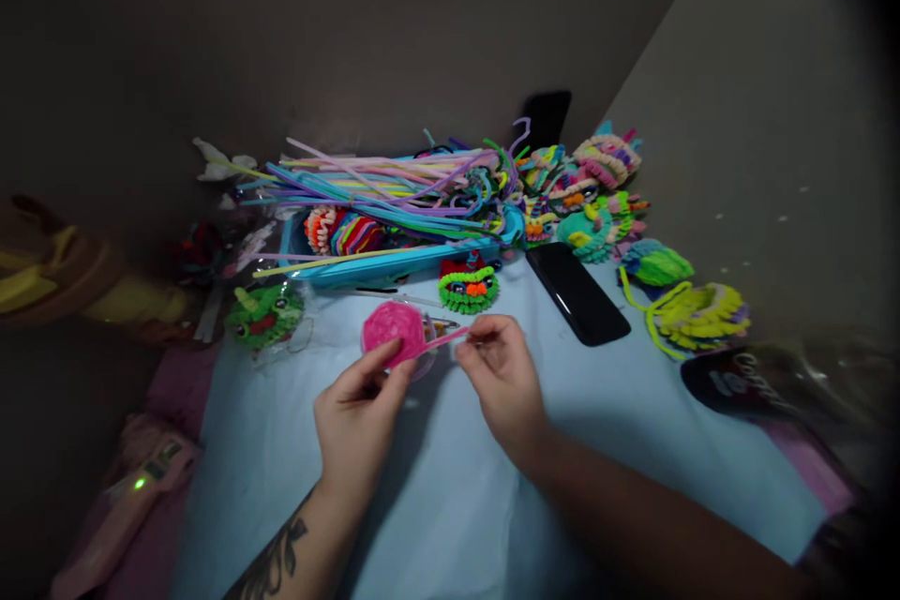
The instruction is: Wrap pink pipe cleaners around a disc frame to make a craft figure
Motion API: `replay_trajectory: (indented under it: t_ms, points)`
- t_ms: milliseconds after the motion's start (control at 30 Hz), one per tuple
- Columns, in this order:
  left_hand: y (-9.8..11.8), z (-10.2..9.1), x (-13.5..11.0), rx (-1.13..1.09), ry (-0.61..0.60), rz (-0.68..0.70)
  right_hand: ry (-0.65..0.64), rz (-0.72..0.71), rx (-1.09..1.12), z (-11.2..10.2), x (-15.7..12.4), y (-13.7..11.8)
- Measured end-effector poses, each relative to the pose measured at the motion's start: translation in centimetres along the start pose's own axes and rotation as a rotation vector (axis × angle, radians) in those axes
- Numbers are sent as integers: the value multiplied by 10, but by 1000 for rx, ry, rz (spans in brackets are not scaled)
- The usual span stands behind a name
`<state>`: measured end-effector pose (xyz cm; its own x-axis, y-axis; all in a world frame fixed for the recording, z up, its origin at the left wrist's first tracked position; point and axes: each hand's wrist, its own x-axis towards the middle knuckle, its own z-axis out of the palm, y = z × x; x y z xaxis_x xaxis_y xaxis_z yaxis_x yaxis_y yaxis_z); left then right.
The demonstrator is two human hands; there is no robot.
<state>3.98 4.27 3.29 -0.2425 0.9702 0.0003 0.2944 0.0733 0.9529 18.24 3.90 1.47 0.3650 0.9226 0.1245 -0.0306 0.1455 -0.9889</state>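
Near the middle of the light blue tabletop, my left hand pinches the lower edge of a pink coil of pipe cleaner, wound into a roundish flat shape. A straight pink end runs from the coil to the right, where my right hand grips it between thumb and fingertips. The coil is held a little above the table. Behind it, partly hidden, are a clear round item and small tool-like pieces. Just beyond stands a green and red pipe-cleaner figure with eyes and an orange beak.
A blue tray heaped with loose pipe cleaners lies at the back. Several finished figures crowd the right rear. A black phone lies at right, near a yellow piece. A green figure sits left, a pink device lower left.
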Motion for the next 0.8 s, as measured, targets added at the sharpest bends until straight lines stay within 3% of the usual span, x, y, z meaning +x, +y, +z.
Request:
replay_trajectory:
  t_ms: [67, 133, 267, 533, 800]
  points:
    - [1, -1, 1, -11, 23, -31, 12, -235, -166, -3, -2, -6]
    - [2, -1, 2, -31, 22, -55, -91, -435, -326, -6, -3, -11]
    - [4, -1, 1, -69, -3, -87, -171, -622, -460, -8, -2, -14]
    - [3, 1, 1, -237, -58, -193, -175, -668, -538, -7, 0, -7]
    - [3, 4, -1, -397, -88, -263, -187, -583, -425, -4, 3, -7]
